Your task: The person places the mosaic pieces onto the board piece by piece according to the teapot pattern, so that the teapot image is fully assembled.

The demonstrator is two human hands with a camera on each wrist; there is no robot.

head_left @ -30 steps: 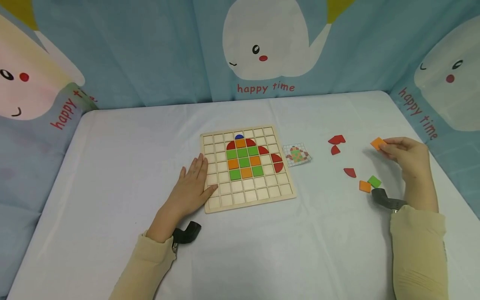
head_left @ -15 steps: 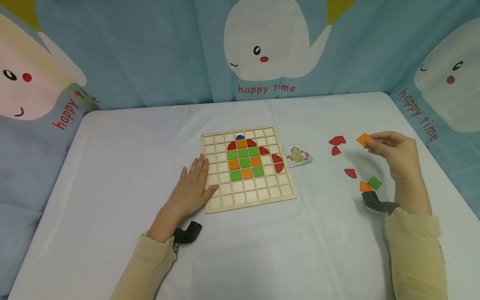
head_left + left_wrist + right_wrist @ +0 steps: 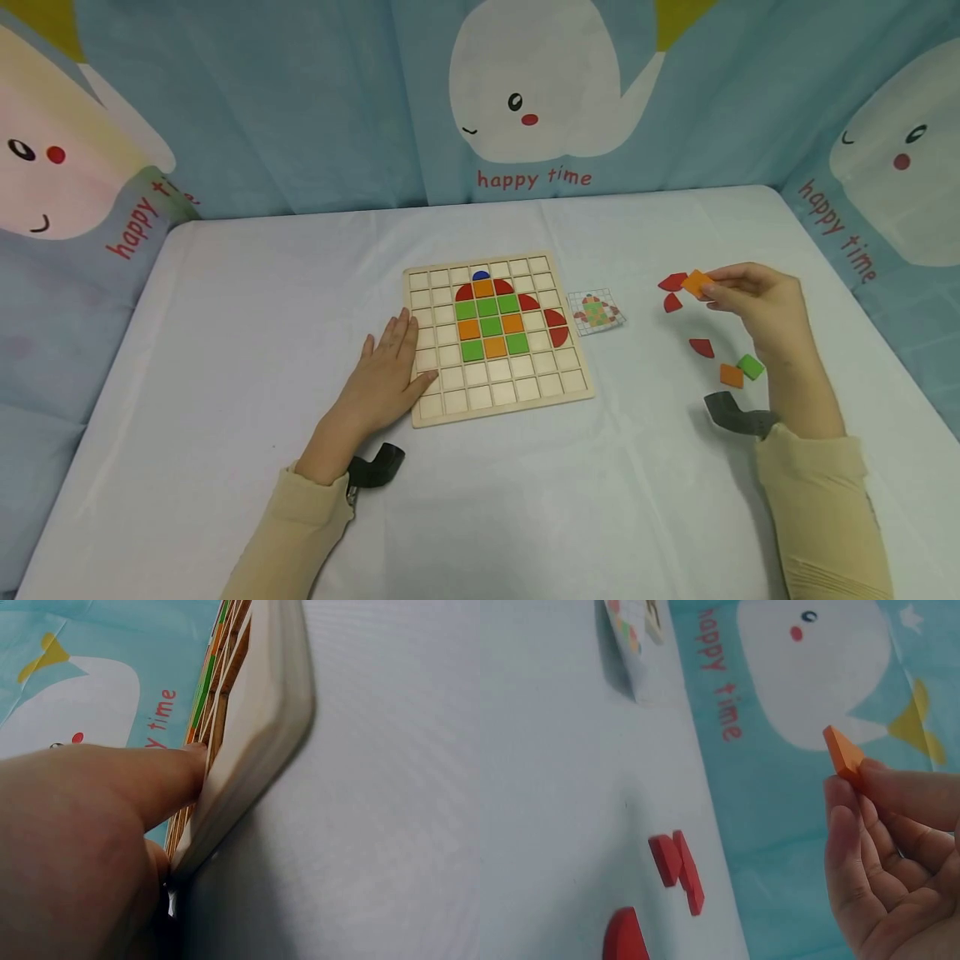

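My right hand (image 3: 757, 304) pinches an orange square tile (image 3: 697, 284) between thumb and fingers, raised above the table; the right wrist view shows the same orange tile (image 3: 844, 755) at the fingertips. My left hand (image 3: 381, 367) lies with straight fingers along the left edge of a wooden grid board (image 3: 498, 395), its thumb (image 3: 176, 776) on the board's cells. Green, orange and red pieces and one blue piece (image 3: 481, 275) fill several cells in the upper middle of the board.
A small picture card (image 3: 596, 312) with a coloured pattern lies right of the board. Red pieces (image 3: 702, 347) are scattered farther right, below and beside the raised tile. An orange tile (image 3: 732, 376) and a green tile (image 3: 750, 366) lie near my right wrist. A blue curtain (image 3: 315, 108) borders the table.
My right hand has moved left with the orange tile, from the table's right side to over the upper red pieces. My left hand stays on the board.
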